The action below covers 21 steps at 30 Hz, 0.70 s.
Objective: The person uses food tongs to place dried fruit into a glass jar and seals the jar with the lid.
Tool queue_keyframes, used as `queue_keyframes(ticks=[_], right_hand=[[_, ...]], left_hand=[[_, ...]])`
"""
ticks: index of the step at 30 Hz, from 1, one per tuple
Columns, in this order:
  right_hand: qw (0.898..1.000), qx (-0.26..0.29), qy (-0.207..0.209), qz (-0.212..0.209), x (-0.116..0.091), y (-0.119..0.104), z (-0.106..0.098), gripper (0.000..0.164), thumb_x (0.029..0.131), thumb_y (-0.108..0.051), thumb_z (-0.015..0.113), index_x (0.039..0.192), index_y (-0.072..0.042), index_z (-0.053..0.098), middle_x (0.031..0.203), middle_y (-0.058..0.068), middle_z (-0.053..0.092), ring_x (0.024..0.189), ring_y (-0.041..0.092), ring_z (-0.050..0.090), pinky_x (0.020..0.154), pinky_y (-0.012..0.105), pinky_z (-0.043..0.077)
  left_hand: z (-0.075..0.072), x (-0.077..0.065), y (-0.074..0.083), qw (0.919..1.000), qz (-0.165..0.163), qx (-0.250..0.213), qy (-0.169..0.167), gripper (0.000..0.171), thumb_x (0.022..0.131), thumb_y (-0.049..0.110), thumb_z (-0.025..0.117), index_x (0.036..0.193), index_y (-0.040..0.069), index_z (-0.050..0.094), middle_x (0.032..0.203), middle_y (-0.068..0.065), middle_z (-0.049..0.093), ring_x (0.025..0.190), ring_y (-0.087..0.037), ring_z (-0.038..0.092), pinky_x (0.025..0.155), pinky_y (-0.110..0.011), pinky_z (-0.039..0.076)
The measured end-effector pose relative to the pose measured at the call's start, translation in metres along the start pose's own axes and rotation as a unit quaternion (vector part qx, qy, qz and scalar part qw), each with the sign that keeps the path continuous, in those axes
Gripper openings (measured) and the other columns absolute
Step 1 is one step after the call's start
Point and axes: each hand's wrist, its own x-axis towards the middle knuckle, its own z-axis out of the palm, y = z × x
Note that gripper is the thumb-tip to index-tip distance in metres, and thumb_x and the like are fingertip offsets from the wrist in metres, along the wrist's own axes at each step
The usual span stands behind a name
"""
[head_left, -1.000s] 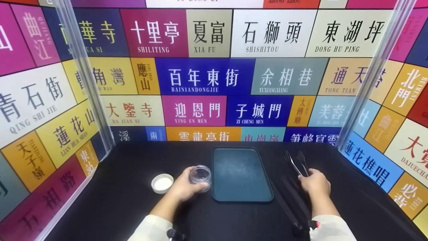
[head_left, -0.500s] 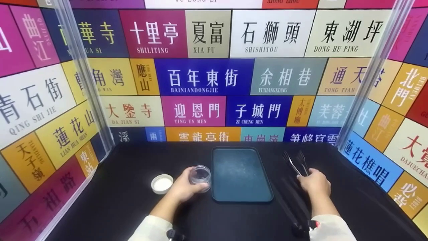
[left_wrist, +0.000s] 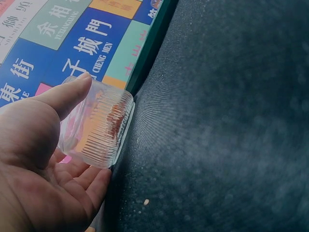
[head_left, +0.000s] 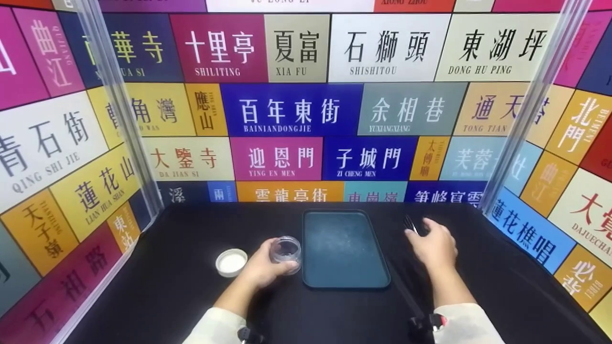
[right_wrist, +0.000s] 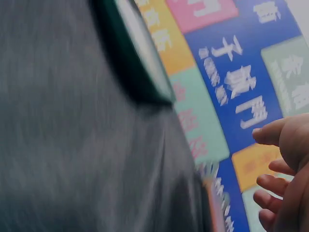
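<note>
My left hand (head_left: 263,267) grips a small clear jar (head_left: 286,253) around its side, just left of the dark green tray (head_left: 346,279). In the left wrist view the jar's ribbed wall (left_wrist: 104,128) shows between thumb and fingers, with something reddish-brown visible through its base. My right hand (head_left: 432,243) is held above a pair of tongs (head_left: 409,223) right of the tray, covering most of them in the head view. Seen from the right wrist, the thumb and fingers (right_wrist: 270,183) are spread apart with nothing between them, while the tongs (right_wrist: 211,193) lie on the cloth.
A round white lid (head_left: 231,263) lies left of my left hand. Black cloth (head_left: 191,306) covers the table. Panels printed with place names (head_left: 291,110) stand behind and at both sides, with clear corner posts. A small pale crumb (left_wrist: 146,202) sits on the tray.
My right hand, earlier with its fingertips at the near end of the tongs, has moved forward and slightly left over them with its fingers spread. The left hand and jar stay in place.
</note>
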Motion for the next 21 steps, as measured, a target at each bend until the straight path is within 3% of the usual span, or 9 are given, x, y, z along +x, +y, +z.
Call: queue_keyframes(ticks=[3, 8, 21], right_hand=[[0.998, 0.036, -0.016, -0.042, -0.006, -0.017, 0.008, 0.077, 0.099, -0.044, 0.072, 0.16, -0.004, 0.046, 0.16, 0.026, 0.052, 0.147, 0.05, 0.049, 0.122, 0.065, 0.04], [0.99, 0.095, -0.056, -0.089, -0.02, -0.042, 0.027, 0.078, 0.097, -0.04, 0.079, 0.158, -0.002, 0.049, 0.156, 0.024, 0.058, 0.137, 0.046, 0.061, 0.113, 0.057, 0.053], [0.972, 0.14, -0.138, -0.131, -0.055, -0.085, 0.067, 0.08, 0.089, -0.045, 0.086, 0.154, -0.01, 0.057, 0.153, 0.013, 0.064, 0.139, 0.037, 0.063, 0.113, 0.054, 0.055]], left_hand=[[0.0, 0.0, 0.0, 1.0, 0.0, 0.005, 0.001, 0.098, 0.08, 0.042, 0.094, 0.157, 0.007, 0.045, 0.15, -0.02, 0.062, 0.137, -0.038, 0.061, 0.122, -0.06, 0.044], [-0.001, 0.001, 0.0, 0.9999, 0.002, 0.012, 0.002, 0.098, 0.079, 0.043, 0.094, 0.157, 0.007, 0.047, 0.151, -0.019, 0.063, 0.137, -0.038, 0.061, 0.121, -0.059, 0.045], [-0.002, 0.001, 0.001, 1.0, 0.004, -0.008, -0.002, 0.098, 0.08, 0.04, 0.094, 0.157, 0.005, 0.046, 0.151, -0.021, 0.062, 0.137, -0.038, 0.061, 0.122, -0.058, 0.044]])
